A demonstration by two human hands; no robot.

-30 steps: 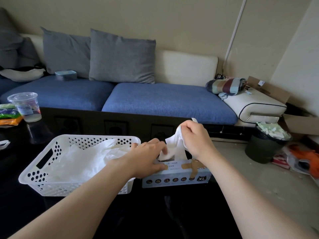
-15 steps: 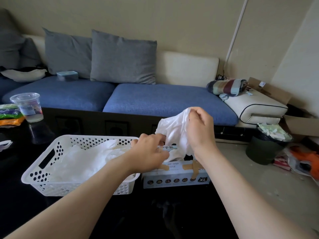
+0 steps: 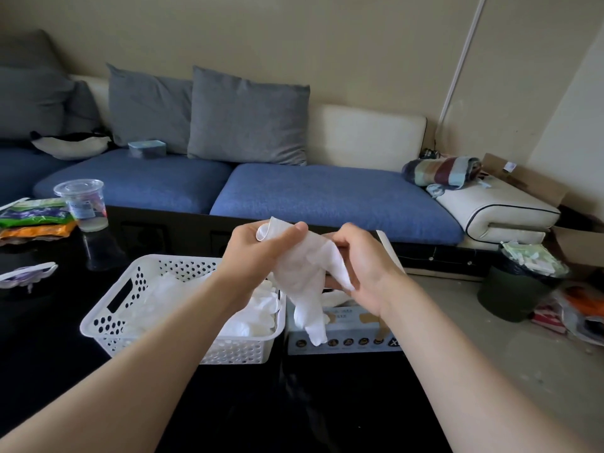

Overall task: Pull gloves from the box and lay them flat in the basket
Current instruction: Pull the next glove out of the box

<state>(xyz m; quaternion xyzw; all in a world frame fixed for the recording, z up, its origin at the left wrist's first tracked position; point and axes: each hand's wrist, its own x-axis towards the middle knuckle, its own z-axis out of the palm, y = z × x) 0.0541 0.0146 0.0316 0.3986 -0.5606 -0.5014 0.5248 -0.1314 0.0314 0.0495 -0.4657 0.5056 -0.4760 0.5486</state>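
Note:
A white glove [image 3: 305, 279] hangs in the air between my two hands, above the gap between basket and box. My left hand [image 3: 261, 253] grips its cuff end, fingers curled round it. My right hand [image 3: 359, 266] holds the glove's other side, fingers curled behind it. The glove's fingers dangle down in front of the glove box [image 3: 346, 335], a light blue carton on the black table with more white gloves showing at its top. Left of the box stands the white perforated basket [image 3: 108, 325], which holds several crumpled white gloves [image 3: 248, 318].
A clear plastic cup [image 3: 83, 204] and snack packets [image 3: 32, 220] sit at the table's far left, a white object [image 3: 26, 276] nearer. A blue sofa [image 3: 327, 197] with grey cushions runs behind. A dark bin [image 3: 519, 282] and clutter are on the floor at right.
The glove has come fully out of the box. My left hand left the box top and took hold of the glove's cuff; both hands now hold it raised.

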